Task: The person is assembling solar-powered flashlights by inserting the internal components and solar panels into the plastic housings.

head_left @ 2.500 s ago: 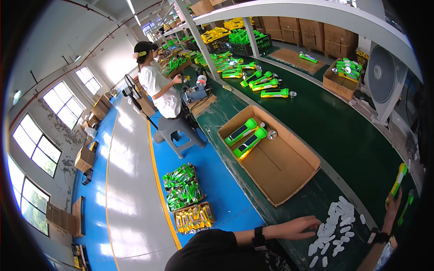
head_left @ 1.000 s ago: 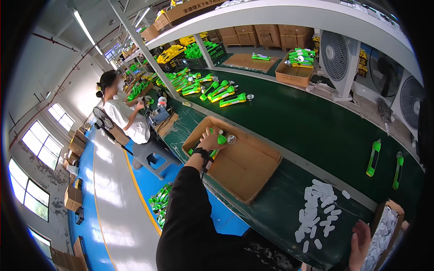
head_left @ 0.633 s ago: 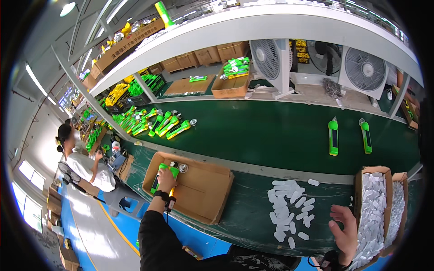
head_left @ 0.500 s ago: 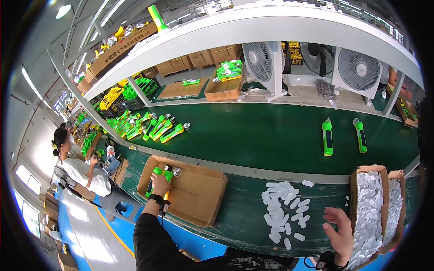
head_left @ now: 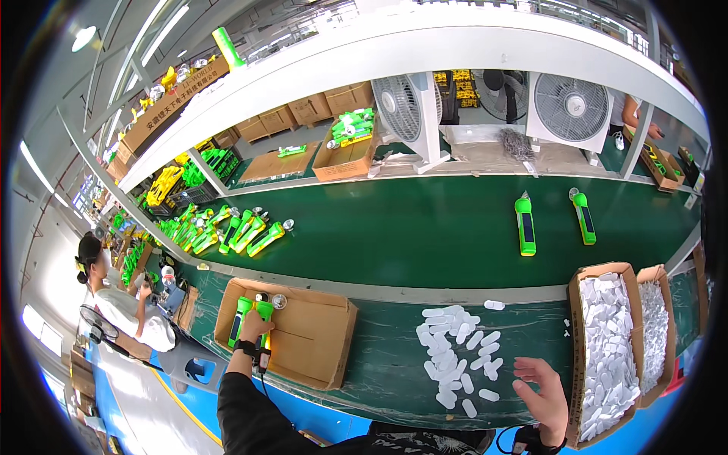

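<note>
My left hand (head_left: 255,327) reaches into a cardboard box (head_left: 315,334), its fingers wrapped round a green and yellow flashlight (head_left: 264,309). Against the box's left wall, beside that hand, leans another green flashlight (head_left: 241,309) with a dark panel. A round silvery lamp head (head_left: 279,302) shows just right of the hand. On the right, my right hand (head_left: 540,390) hovers over the green bench with fingers apart and nothing in them. White oblong pieces (head_left: 453,349) lie in a loose pile to its left.
Right of my right hand stands a box of white pieces (head_left: 607,345), beside a narrower box of small clear parts (head_left: 654,334). Beyond the ledge, two flashlights (head_left: 525,226) and a heap of more (head_left: 197,227) lie on the green belt. A person (head_left: 129,303) works at far left.
The whole scene has shifted left as my view turned. My left hand stays in the box on the flashlight, whose green head shows more. My right hand remains open by the white pieces.
</note>
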Demonstrator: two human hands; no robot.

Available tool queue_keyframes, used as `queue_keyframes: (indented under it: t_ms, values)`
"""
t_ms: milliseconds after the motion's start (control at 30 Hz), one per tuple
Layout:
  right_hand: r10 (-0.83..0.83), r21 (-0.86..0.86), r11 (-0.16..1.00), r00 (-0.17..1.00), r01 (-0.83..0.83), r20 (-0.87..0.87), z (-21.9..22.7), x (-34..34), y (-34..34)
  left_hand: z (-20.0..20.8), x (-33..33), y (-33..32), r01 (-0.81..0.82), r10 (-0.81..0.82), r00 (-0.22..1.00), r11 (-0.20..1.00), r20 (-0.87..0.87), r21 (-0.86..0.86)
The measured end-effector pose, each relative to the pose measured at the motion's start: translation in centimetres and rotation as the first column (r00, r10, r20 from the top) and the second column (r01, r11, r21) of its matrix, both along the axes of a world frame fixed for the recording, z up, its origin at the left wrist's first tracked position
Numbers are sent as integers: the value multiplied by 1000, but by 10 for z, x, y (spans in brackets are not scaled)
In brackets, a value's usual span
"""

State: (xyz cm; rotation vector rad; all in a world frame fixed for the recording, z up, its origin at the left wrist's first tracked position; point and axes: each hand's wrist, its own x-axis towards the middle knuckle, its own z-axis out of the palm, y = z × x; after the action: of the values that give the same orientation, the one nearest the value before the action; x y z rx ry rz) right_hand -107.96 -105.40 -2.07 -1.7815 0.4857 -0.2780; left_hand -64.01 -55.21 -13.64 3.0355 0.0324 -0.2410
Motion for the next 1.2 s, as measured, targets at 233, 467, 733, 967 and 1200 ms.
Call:
queue_keyframes:
  t_ms: [233, 467, 733, 967, 1200]
  values:
    - [11, -33, 999, 1000, -11, -12, -22, -1, -7, 47, -16, -23, -121, 160, 987, 754, 3, -646]
    - [55, 170, 984, 998, -61, 39, -26, 27, -8, 142, -85, -128, -131, -64, 988, 91, -137, -987]
    - [208, 284, 924, 959, -257, 190, -21, 63, 18, 125, -188, -314, -465, -558, 789, -271, -256, -843]
    - [64, -227, 974, 949, 8, 307, -54, 138, 3, 47, -187, -422, -472, -619, 776, -441, -122, -764]
    - [59, 211, 972, 980, -99, 188, -94, 178, -14, -20, -143, -431, -625, -773, 634, -522, 13, -580]
